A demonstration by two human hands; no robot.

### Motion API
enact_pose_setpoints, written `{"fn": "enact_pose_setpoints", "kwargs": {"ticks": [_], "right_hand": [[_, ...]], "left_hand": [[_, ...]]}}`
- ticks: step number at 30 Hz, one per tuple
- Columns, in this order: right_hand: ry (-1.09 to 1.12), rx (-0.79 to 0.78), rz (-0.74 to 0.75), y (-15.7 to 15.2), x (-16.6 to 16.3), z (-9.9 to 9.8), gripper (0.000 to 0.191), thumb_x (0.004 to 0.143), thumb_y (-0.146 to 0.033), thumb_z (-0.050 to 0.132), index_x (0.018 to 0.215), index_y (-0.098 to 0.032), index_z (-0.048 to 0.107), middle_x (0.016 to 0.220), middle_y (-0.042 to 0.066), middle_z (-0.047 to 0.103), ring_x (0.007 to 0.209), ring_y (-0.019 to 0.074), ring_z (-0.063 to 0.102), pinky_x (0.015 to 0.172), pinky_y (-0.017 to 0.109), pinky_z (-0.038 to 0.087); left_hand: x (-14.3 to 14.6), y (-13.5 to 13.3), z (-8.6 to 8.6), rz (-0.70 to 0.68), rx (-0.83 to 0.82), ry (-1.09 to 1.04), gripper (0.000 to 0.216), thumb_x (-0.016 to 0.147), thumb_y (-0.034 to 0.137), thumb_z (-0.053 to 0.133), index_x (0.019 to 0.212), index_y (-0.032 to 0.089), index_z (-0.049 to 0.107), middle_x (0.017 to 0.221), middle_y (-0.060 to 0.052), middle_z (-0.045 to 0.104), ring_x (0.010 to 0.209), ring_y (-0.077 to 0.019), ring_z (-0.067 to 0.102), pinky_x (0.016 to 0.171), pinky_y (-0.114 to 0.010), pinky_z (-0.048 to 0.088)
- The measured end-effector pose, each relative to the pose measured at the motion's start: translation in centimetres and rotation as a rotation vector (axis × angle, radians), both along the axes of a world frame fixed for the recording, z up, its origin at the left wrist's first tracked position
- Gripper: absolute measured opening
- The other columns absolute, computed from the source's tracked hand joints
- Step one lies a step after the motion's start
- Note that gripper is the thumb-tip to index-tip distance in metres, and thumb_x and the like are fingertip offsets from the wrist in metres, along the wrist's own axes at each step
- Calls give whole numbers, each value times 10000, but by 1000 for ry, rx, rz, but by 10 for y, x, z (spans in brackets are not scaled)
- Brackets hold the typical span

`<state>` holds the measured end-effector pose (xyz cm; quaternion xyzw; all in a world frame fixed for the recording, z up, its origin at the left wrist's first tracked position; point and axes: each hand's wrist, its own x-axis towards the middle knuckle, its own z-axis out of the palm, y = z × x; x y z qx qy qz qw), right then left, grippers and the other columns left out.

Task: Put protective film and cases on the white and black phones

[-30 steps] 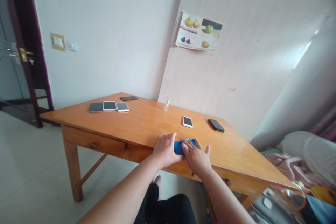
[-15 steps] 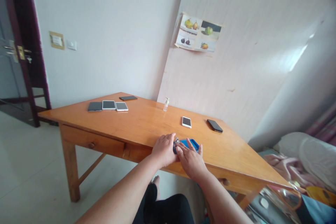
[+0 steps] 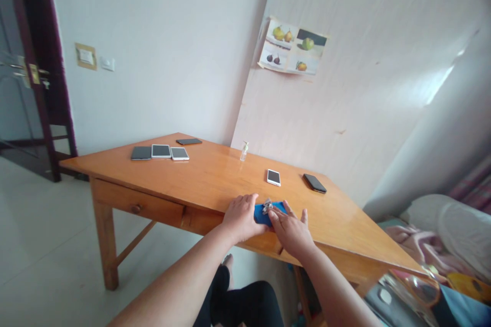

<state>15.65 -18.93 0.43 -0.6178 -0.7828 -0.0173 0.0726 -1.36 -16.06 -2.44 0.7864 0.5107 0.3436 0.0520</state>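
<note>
A blue phone case (image 3: 261,216) lies near the front edge of the wooden table (image 3: 215,184). My left hand (image 3: 242,218) grips its left end, with the thumb along the near side and the fingers at the far side. On the case sits a crumpled greyish wad (image 3: 267,205), which looks like tissue or cloth. The fingertips of my right hand (image 3: 292,231) press this wad against the case. Part of the case's right end is covered by that hand.
Beyond my hands lie a white phone (image 3: 273,177) and a dark phone (image 3: 314,183). A small pump bottle (image 3: 244,151) stands at the back. Several devices, among them a white-framed one (image 3: 161,151), rest at the left. Bags and glasses (image 3: 422,288) are at the lower right.
My right hand and the crumpled wad have slid rightward across the case from its left end, uncovering blue there. My left hand keeps its hold.
</note>
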Motion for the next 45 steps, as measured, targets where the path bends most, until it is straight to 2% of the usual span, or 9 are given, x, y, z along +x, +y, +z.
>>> {"fn": "enact_pose_setpoints", "kwargs": {"ticks": [6, 11, 17, 21, 24, 28, 34, 41, 45], "right_hand": [[25, -25, 74, -3, 11, 4, 519, 1008, -484, 145, 1343, -367, 524, 1435, 3, 498, 1454, 235, 192, 1105, 673, -18], [10, 12, -76, -7, 15, 3, 525, 1007, -471, 146, 1316, -347, 552, 1407, 22, 528, 1445, 257, 222, 1081, 706, 9], [75, 11, 18, -5, 15, 2, 511, 1002, -476, 191, 1230, -331, 625, 1323, 33, 602, 1379, 245, 357, 1127, 601, 34], [84, 82, -75, 14, 21, -1, 371, 960, -430, 378, 1015, -295, 718, 1045, 49, 713, 1111, 223, 568, 1024, 395, 327], [88, 107, -93, 29, 22, -1, 256, 894, -370, 497, 944, -264, 726, 909, 48, 715, 1002, 213, 583, 847, 283, 411], [50, 99, -99, 45, 21, 5, 245, 873, -356, 511, 954, -253, 719, 948, 43, 708, 1002, 211, 577, 821, 272, 409], [16, 85, -300, 56, 10, 5, 381, 915, -388, 394, 946, -179, 711, 987, 132, 678, 898, 243, 635, 702, 314, 434], [44, 43, -54, 49, -24, 1, 302, 882, -410, 477, 941, -233, 716, 989, 62, 682, 922, 182, 628, 726, 252, 416], [-18, 67, -208, 58, 2, 9, 318, 880, -451, 460, 908, -258, 710, 1001, 63, 679, 974, 229, 617, 727, 299, 425]], "left_hand": [[0, 1, -2, -1, 2, 3, 829, 630, 571, 728, 1296, 173, 436, 1197, -128, 605, 1113, -318, 547, 963, -426, 408], [0, 1, -2, 7, 1, 10, 834, 596, 546, 757, 1283, 186, 449, 1192, -117, 612, 1109, -319, 546, 966, -415, 408], [0, 2, -3, 2, 2, 11, 829, 594, 561, 756, 1271, 185, 459, 1196, -122, 603, 1120, -321, 537, 961, -415, 410], [0, 1, 0, -3, -27, 33, 782, 613, 539, 749, 1258, 198, 469, 1189, -120, 605, 1126, -322, 536, 964, -420, 407], [0, -1, 1, -1, -19, 30, 789, 606, 539, 751, 1257, 196, 469, 1185, -121, 607, 1114, -322, 540, 961, -423, 410], [0, -3, 3, -3, -8, 27, 770, 622, 526, 737, 1259, 189, 466, 1177, -123, 606, 1105, -321, 542, 962, -426, 409], [1, 0, 1, -1, -36, 21, 823, 597, 550, 748, 1283, 205, 452, 1215, -119, 592, 1131, -330, 532, 984, -439, 396], [0, 4, -5, 4, -7, 6, 848, 577, 480, 763, 1301, 184, 435, 1218, -131, 589, 1120, -334, 536, 972, -432, 404], [0, 3, -5, -17, 6, 7, 848, 583, 556, 747, 1281, 179, 448, 1199, -133, 596, 1105, -336, 539, 948, -429, 418]]}}
